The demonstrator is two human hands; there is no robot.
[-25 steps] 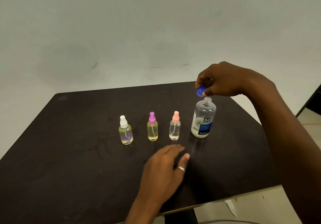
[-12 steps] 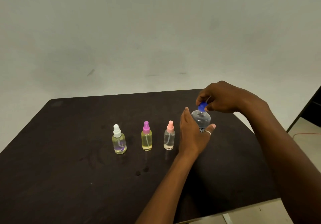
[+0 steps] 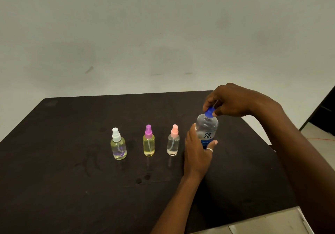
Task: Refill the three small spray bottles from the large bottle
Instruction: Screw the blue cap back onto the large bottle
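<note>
Three small spray bottles stand in a row on the dark table (image 3: 72, 188): a white-capped bottle (image 3: 118, 145) with yellowish liquid, a purple-capped bottle (image 3: 149, 141) with yellow liquid, and a pink-capped bottle (image 3: 173, 141) with clear liquid. To their right stands the large clear bottle (image 3: 207, 126) with a blue label. My left hand (image 3: 197, 152) grips its body from the near left side. My right hand (image 3: 230, 101) pinches the blue cap (image 3: 209, 111), which sits on the bottle's neck.
The table's right and near edges drop to a pale floor (image 3: 317, 134), where a red wire lies. A plain wall (image 3: 163, 34) rises behind the table. Small dark marks dot the tabletop in front of the bottles.
My left hand rose from the table and took hold of the large bottle's body. My right hand brought the blue cap down from above the open neck onto it.
</note>
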